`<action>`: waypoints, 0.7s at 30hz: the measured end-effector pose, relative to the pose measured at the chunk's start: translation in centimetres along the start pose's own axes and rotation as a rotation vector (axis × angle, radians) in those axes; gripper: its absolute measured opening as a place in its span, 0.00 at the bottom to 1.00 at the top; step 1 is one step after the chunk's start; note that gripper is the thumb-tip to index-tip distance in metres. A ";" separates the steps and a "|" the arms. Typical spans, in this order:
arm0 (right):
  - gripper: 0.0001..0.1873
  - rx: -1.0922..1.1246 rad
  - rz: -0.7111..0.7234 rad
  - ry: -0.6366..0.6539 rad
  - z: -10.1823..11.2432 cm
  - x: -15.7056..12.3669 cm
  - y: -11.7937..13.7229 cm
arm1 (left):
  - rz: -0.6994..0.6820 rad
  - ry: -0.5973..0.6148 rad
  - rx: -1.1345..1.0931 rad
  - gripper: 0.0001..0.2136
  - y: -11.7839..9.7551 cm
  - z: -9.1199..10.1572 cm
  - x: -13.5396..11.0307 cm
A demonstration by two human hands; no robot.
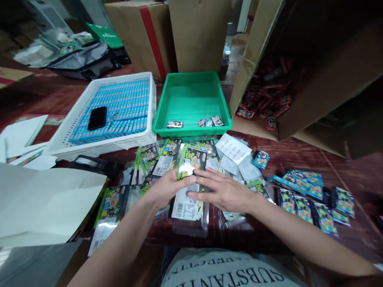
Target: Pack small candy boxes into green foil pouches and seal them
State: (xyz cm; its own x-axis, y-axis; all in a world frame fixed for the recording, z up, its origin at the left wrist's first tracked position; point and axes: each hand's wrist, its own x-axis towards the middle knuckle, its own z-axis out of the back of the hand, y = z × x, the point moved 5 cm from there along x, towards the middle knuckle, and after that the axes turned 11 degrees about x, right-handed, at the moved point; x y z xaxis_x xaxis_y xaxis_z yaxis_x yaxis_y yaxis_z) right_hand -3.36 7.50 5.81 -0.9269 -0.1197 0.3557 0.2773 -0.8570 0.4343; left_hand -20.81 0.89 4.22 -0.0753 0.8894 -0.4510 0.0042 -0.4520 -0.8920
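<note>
A printed plastic packet (188, 203) with a black and green front and a white barcode panel lies before me, over other packets. My left hand (167, 187) grips its left side, the thumb on top and the other fingers mostly hidden. My right hand (223, 189) rests on the packet's right side with its fingers stretched out, the tips close to my left thumb. Similar packets (167, 153) are spread around both hands. White printed label sheets (233, 148) lie beyond my right hand, with a small blue box (261, 159) beside them.
A green tray (193, 95) holds several small packs. Left of it, a white basket (152, 103) carries rows of blue boxes and a black phone (97, 118). A large open carton (257, 59) with red packs stands at right. Small purple packs (302, 207) lie on the table (338, 167).
</note>
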 end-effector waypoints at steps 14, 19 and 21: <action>0.19 0.127 -0.699 -0.581 5.4 -7.1 0.0 | -0.383 0.095 0.909 0.15 -0.2 -7.2 1.9; 0.11 0.106 -0.723 -0.326 6.1 -9.3 0.6 | -0.390 0.206 0.952 0.13 -0.6 -9.5 2.3; 0.11 0.149 -0.642 -0.115 6.2 -9.7 1.3 | -0.374 0.305 0.919 0.14 -1.3 -10.8 1.9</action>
State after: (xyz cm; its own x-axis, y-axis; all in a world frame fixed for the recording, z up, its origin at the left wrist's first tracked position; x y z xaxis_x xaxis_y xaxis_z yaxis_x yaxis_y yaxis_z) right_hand 7.54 10.61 8.04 -0.8891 0.4522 0.0705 -0.2810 -0.6611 0.6957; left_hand -10.19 3.86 4.17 0.3406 0.9056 -0.2527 -0.7395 0.0920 -0.6669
